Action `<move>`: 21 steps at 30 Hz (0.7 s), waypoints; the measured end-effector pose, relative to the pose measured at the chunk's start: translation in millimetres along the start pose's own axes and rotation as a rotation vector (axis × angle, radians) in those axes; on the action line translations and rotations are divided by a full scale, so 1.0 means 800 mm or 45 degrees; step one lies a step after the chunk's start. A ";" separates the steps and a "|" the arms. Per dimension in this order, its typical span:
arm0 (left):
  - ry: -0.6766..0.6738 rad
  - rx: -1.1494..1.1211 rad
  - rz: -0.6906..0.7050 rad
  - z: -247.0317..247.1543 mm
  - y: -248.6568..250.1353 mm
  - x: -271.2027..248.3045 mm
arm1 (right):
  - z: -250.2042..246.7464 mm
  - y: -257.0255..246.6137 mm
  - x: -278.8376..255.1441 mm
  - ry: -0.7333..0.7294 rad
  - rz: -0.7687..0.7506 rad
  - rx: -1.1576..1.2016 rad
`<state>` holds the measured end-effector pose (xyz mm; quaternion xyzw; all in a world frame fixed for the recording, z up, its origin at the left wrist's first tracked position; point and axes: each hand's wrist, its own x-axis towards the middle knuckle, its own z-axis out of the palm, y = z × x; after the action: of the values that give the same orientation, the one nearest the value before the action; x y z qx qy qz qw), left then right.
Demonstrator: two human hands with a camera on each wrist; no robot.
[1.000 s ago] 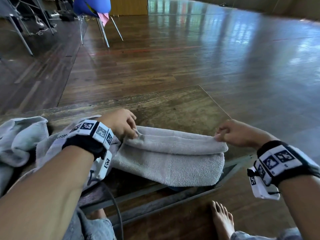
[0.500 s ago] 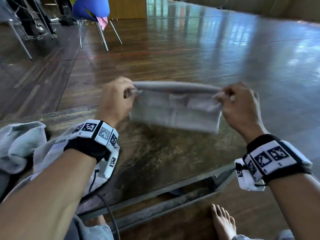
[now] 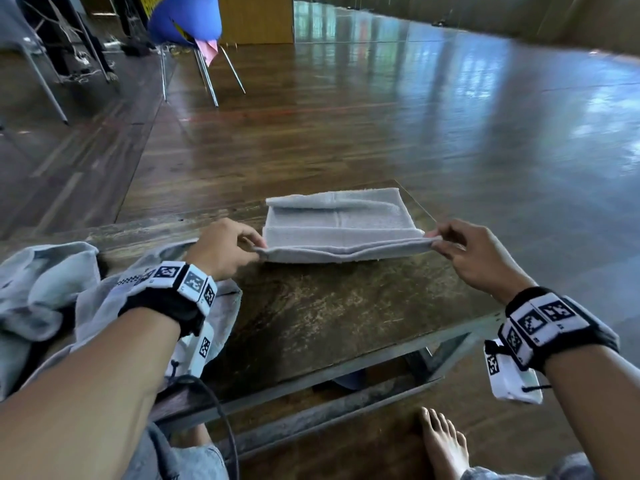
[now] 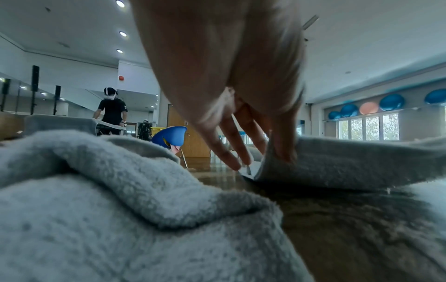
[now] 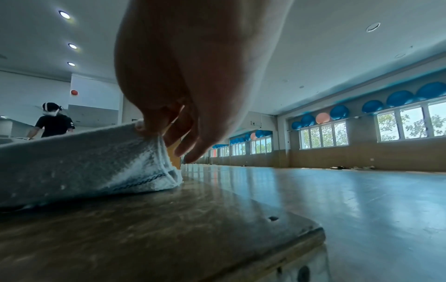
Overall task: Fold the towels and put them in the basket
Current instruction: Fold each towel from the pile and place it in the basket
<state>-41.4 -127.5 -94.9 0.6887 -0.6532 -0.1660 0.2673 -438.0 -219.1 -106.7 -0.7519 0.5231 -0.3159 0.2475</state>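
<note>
A folded grey towel (image 3: 337, 230) lies flat on the table's far part, its near edge lifted.

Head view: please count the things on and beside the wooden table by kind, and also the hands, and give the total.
Folded grey towel, pinched at its near corners by the left hand and the right hand: 1
Heap of unfolded grey towels (number inside cannot be told): 1
Wooden table: 1
Blue chair: 1
Hands: 2
Total: 6
</note>
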 end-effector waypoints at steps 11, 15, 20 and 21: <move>-0.240 -0.197 -0.125 -0.027 0.019 -0.019 | -0.025 -0.019 -0.011 -0.181 0.052 0.165; -0.372 -0.329 -0.297 -0.029 0.015 -0.025 | -0.029 -0.022 -0.019 -0.504 0.331 0.228; -0.394 -0.347 -0.428 -0.024 0.011 -0.018 | -0.020 -0.019 -0.002 -0.379 0.384 0.132; -0.321 -0.333 -0.420 -0.020 0.010 -0.012 | -0.014 -0.018 0.005 -0.287 0.353 0.082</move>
<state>-39.3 -115.3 -78.3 0.7194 -0.5330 -0.3753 0.2399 -436.1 -218.7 -88.1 -0.6950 0.5801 -0.2090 0.3697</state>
